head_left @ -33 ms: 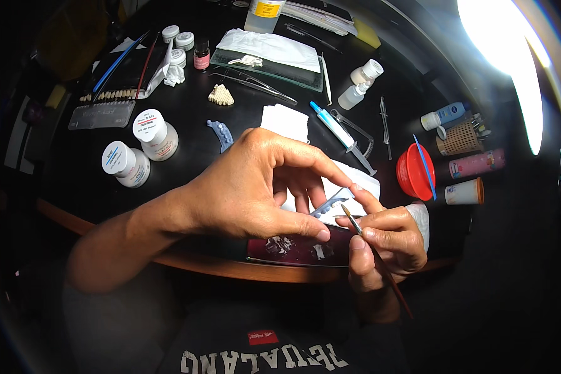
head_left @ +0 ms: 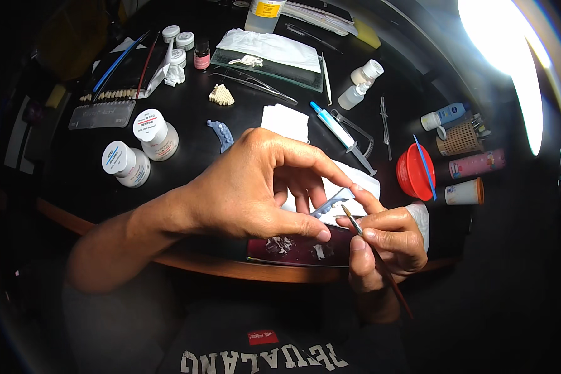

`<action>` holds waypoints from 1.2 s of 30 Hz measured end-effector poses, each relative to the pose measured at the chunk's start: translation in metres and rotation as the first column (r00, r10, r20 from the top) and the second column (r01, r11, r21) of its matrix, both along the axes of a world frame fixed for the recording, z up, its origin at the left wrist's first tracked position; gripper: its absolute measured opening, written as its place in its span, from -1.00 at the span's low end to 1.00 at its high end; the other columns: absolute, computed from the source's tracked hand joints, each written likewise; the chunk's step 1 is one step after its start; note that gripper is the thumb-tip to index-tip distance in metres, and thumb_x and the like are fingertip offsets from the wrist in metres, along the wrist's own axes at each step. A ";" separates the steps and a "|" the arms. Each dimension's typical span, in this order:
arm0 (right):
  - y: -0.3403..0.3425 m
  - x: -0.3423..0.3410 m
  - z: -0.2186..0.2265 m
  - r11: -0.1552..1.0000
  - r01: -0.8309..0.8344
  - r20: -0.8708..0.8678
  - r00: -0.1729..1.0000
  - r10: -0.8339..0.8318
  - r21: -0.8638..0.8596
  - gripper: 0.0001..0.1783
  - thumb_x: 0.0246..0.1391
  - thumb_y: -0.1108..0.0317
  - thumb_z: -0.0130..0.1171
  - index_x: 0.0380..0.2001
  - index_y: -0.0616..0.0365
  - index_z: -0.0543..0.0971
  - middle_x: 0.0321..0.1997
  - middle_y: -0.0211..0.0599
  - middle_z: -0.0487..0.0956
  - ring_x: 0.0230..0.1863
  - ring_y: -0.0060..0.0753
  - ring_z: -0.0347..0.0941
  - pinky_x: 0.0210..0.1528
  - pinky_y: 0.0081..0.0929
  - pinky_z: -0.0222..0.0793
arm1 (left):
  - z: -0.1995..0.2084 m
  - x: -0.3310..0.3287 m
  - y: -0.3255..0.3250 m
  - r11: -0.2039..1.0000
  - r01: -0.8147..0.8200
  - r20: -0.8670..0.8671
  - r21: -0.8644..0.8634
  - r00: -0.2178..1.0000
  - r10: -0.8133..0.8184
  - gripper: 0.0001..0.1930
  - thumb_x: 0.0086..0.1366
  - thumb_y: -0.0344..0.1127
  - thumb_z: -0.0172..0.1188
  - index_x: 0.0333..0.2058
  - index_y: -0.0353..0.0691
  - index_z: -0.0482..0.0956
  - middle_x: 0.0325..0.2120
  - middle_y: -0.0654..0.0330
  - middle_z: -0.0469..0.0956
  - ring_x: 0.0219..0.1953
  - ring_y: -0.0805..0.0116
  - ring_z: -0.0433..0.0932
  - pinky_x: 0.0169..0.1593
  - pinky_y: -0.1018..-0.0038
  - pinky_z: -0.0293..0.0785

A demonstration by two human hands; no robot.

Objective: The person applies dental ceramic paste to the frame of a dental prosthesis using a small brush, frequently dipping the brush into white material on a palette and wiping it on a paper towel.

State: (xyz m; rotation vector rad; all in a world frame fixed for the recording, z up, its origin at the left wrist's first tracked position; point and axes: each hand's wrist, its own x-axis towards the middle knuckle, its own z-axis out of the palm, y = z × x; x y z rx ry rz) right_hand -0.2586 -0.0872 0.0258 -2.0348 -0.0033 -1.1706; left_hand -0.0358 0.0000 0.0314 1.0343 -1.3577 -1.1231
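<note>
My left hand (head_left: 240, 190) is closed around a small grey-blue dental mould (head_left: 326, 209), held between fingers and thumb, with a row of tooth-shaped hollows and white paste near its far end. My right hand (head_left: 396, 240) pinches a fine paintbrush (head_left: 378, 262) with a dark red handle. The brush's tip lies at the white paste, though I cannot tell whether it touches. Behind my left hand, a second grey-blue mould (head_left: 220, 134) rests on the black table. White paper (head_left: 361, 182) lies beneath the held mould.
Two white-lidded jars (head_left: 126, 163) stand at the left. A glass slab (head_left: 274, 70) with white paste and tissue lies at the back. A blue syringe (head_left: 333, 124), a red bowl (head_left: 410, 174) and an orange-rimmed cup (head_left: 462, 192) are to the right. A dark red pad (head_left: 265, 254) with scraps lies near the front edge.
</note>
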 end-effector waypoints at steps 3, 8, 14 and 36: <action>-0.001 -0.001 0.000 1.000 -0.011 -0.006 1.000 0.011 -0.014 -0.70 -0.12 0.77 0.21 -0.24 0.37 0.56 -0.35 -0.02 0.56 -0.31 -0.22 0.68 0.16 0.25 0.53 | 0.000 0.000 0.000 1.000 -0.002 -0.006 -0.004 1.000 0.002 -0.48 -0.03 -0.43 0.63 -0.03 -0.21 0.71 -0.40 0.31 0.68 -0.44 0.80 0.50 -0.53 0.78 0.17; 0.000 0.001 0.000 1.000 -0.004 -0.002 1.000 0.004 -0.022 -0.70 -0.13 0.76 0.21 -0.25 0.37 0.56 -0.36 -0.03 0.55 -0.32 -0.21 0.68 0.16 0.25 0.53 | 0.001 0.000 0.000 1.000 -0.001 -0.003 -0.001 1.000 0.001 -0.48 -0.02 -0.42 0.63 -0.03 -0.20 0.71 -0.42 0.32 0.68 -0.44 0.80 0.50 -0.53 0.78 0.16; 0.000 0.001 0.000 1.000 -0.002 -0.004 1.000 0.002 -0.028 -0.70 -0.15 0.76 0.21 -0.26 0.37 0.55 -0.37 -0.04 0.55 -0.34 -0.21 0.68 0.16 0.24 0.53 | 0.000 0.000 0.000 1.000 0.003 -0.013 -0.002 1.000 -0.003 -0.49 -0.02 -0.42 0.63 -0.03 -0.21 0.71 -0.42 0.32 0.68 -0.43 0.79 0.51 -0.52 0.78 0.16; -0.002 0.000 0.000 0.998 -0.042 0.011 0.999 0.042 -0.038 -0.69 -0.14 0.77 0.20 -0.24 0.39 0.55 -0.37 0.00 0.56 -0.32 -0.18 0.69 0.16 0.25 0.52 | 0.003 0.000 0.001 1.000 0.005 -0.007 -0.012 1.000 -0.005 -0.47 -0.04 -0.41 0.64 -0.03 -0.22 0.71 -0.42 0.31 0.68 -0.45 0.79 0.51 -0.54 0.78 0.18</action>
